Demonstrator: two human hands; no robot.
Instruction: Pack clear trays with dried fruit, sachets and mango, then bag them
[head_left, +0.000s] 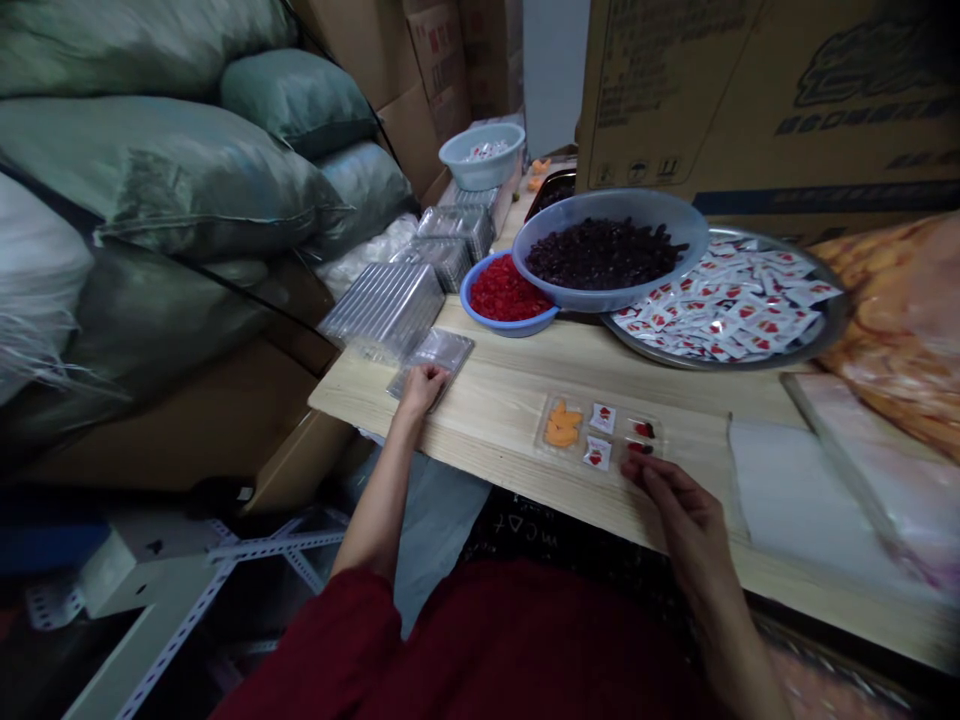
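My left hand (425, 387) has its fingers curled on a flat clear plastic tray (444, 350) at the table's left end, beside a stack of such trays (386, 308). The thumb and fingers of my right hand (679, 505) are pinched together at the near right edge of a filled clear tray (550, 425); what is between the fingertips is hidden. In that tray lie orange pieces (562, 424) on the left, two small white packets with red print (603, 417) in the middle, and red and dark pieces (643, 430) on the right.
Behind the tray stand a blue bowl of red pieces (506, 290), a larger bowl of dark pieces (607, 255) overlapping it, and a metal platter of packets (727, 310). Further back is a pale bowl (481, 178). Bulging sacks (165, 180) fill the left; a large carton (765, 110) stands behind.
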